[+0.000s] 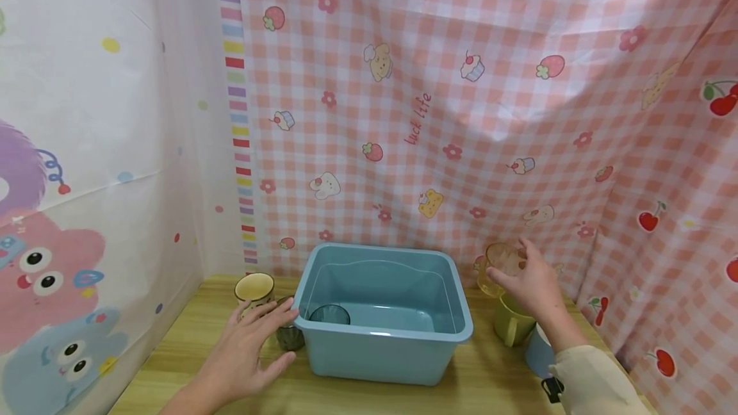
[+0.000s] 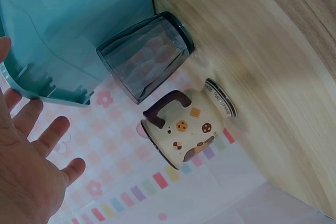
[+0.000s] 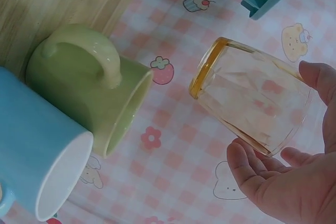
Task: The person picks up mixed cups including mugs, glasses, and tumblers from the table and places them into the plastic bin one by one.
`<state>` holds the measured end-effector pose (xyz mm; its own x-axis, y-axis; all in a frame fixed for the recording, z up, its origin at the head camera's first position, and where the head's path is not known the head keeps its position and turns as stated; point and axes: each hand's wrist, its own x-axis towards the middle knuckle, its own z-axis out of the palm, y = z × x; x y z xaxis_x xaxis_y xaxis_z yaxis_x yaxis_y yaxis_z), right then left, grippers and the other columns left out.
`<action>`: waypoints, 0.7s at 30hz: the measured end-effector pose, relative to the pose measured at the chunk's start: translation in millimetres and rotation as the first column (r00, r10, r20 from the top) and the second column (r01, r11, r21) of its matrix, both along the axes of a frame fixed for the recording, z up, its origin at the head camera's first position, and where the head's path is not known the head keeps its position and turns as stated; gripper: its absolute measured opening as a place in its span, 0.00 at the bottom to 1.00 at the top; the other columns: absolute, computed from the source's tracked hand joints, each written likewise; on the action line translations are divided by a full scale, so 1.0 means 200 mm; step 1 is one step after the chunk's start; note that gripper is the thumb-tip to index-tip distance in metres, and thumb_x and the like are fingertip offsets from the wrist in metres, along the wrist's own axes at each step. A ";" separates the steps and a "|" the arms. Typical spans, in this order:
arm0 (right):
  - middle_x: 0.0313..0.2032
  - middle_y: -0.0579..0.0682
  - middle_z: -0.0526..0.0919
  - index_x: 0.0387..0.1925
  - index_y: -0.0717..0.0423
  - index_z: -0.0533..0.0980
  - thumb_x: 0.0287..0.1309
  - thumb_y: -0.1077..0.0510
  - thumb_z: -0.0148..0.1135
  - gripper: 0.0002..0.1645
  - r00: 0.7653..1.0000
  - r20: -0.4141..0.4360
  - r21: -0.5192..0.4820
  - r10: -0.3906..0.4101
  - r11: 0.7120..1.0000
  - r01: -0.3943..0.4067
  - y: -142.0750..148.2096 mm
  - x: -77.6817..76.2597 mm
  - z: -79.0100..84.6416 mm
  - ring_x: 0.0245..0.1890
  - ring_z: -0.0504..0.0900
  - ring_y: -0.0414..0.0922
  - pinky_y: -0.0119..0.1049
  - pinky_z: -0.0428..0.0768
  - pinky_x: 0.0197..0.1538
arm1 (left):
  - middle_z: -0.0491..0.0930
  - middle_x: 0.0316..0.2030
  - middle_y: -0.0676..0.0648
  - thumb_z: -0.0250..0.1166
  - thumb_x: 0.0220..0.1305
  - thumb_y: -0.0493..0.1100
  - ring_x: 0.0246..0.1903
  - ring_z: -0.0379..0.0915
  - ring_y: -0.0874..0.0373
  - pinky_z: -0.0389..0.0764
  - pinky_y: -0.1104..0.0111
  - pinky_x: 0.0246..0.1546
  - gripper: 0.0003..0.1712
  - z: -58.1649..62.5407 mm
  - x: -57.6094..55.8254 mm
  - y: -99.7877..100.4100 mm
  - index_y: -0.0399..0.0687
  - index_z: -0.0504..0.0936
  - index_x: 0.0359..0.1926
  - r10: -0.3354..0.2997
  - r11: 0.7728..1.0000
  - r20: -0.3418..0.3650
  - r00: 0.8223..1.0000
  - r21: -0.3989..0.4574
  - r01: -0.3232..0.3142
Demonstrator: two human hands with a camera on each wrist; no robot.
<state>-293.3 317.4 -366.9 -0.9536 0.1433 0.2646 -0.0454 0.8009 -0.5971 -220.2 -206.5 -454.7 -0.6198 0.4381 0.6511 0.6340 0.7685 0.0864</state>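
My right hand (image 1: 536, 284) holds an amber-tinted clear glass (image 3: 257, 98) near its rim, thumb on one side and fingers on the other. In the head view the glass is at the back right, above a green mug (image 1: 512, 324). My left hand (image 1: 245, 357) is spread with straight fingers, its fingertips at the left rim of a blue plastic tub (image 1: 380, 364). Beside the tub, partly behind that hand, stands a dark grey glass (image 2: 147, 56). A cream mug (image 2: 181, 124) with cookie prints and a brown handle is just left of it.
Inside the tub, at its left end, sits another dark glass (image 1: 330, 316). A light blue mug (image 3: 42, 145) stands next to the green one, partly hidden by the right forearm in the head view. Printed curtains (image 1: 403, 165) close off the wooden table's (image 1: 346, 396) back and sides.
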 end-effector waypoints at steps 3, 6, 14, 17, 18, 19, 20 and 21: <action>0.77 0.74 0.64 0.85 0.63 0.45 0.65 0.37 0.73 0.66 1.000 -0.019 -0.004 -0.008 1.000 0.008 -0.01 0.01 0.01 0.72 0.71 0.73 0.70 0.78 0.66 | 0.79 0.72 0.51 0.78 0.62 0.58 0.64 0.80 0.42 0.67 0.30 0.65 0.36 0.00 0.00 0.00 0.54 0.82 0.69 -0.001 1.000 -0.001 1.000 0.002 0.001; 0.77 0.73 0.65 0.85 0.63 0.46 0.64 0.38 0.73 0.66 0.999 -0.035 -0.002 -0.015 1.000 0.015 -0.02 0.01 0.02 0.72 0.72 0.72 0.69 0.78 0.66 | 0.79 0.72 0.50 0.78 0.61 0.58 0.64 0.81 0.42 0.67 0.30 0.65 0.36 0.00 0.00 0.00 0.53 0.82 0.68 0.001 1.000 -0.001 1.000 0.000 -0.001; 0.75 0.74 0.68 0.85 0.61 0.48 0.63 0.39 0.75 0.65 0.996 -0.088 0.008 -0.013 1.000 0.013 -0.04 0.03 0.05 0.69 0.74 0.72 0.69 0.78 0.64 | 0.79 0.73 0.50 0.78 0.62 0.58 0.64 0.80 0.42 0.67 0.30 0.66 0.37 0.01 0.00 0.00 0.53 0.82 0.69 -0.001 1.000 0.007 1.000 -0.001 0.001; 0.73 0.75 0.69 0.84 0.62 0.50 0.63 0.40 0.75 0.64 0.994 -0.110 0.017 -0.011 1.000 0.013 -0.05 0.03 0.06 0.68 0.76 0.71 0.69 0.78 0.64 | 0.78 0.73 0.51 0.77 0.62 0.58 0.64 0.80 0.42 0.67 0.30 0.66 0.37 0.01 0.01 0.00 0.53 0.82 0.69 0.001 1.000 0.008 1.000 -0.002 -0.001; 0.73 0.75 0.69 0.84 0.62 0.50 0.63 0.40 0.75 0.64 0.993 -0.116 0.020 -0.011 1.000 0.014 -0.05 0.04 0.07 0.67 0.76 0.71 0.69 0.78 0.63 | 0.78 0.73 0.51 0.77 0.63 0.59 0.64 0.80 0.42 0.67 0.30 0.66 0.37 0.01 0.01 0.00 0.54 0.82 0.69 0.002 1.000 0.008 1.000 -0.003 -0.002; 0.73 0.75 0.70 0.84 0.62 0.51 0.63 0.41 0.75 0.63 0.992 -0.122 0.021 -0.011 1.000 0.014 -0.05 0.04 0.07 0.67 0.76 0.71 0.69 0.78 0.63 | 0.78 0.73 0.51 0.77 0.63 0.59 0.64 0.80 0.42 0.67 0.30 0.66 0.37 0.01 0.01 0.00 0.54 0.81 0.70 0.003 1.000 0.008 1.000 -0.005 -0.003; 0.73 0.75 0.70 0.84 0.62 0.51 0.62 0.41 0.76 0.63 0.992 -0.129 0.023 -0.011 1.000 0.014 -0.05 0.04 0.08 0.66 0.77 0.71 0.69 0.78 0.63 | 0.78 0.73 0.51 0.77 0.63 0.59 0.64 0.80 0.42 0.67 0.30 0.66 0.37 0.01 0.01 0.00 0.54 0.81 0.70 0.004 1.000 0.008 1.000 -0.006 -0.004; 0.73 0.75 0.70 0.84 0.62 0.52 0.62 0.41 0.76 0.63 0.991 -0.133 0.023 -0.011 1.000 0.015 -0.05 0.04 0.08 0.66 0.77 0.71 0.70 0.78 0.64 | 0.78 0.73 0.51 0.77 0.63 0.59 0.64 0.80 0.42 0.67 0.30 0.66 0.37 0.01 0.01 0.00 0.54 0.81 0.70 0.003 1.000 0.009 1.000 -0.006 -0.003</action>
<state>-285.0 306.4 -351.2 -0.9077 0.1476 0.3928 -0.1127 0.8161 -0.5669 -219.0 -205.7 -453.5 -0.6274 0.4399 0.6426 0.6305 0.7712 0.0877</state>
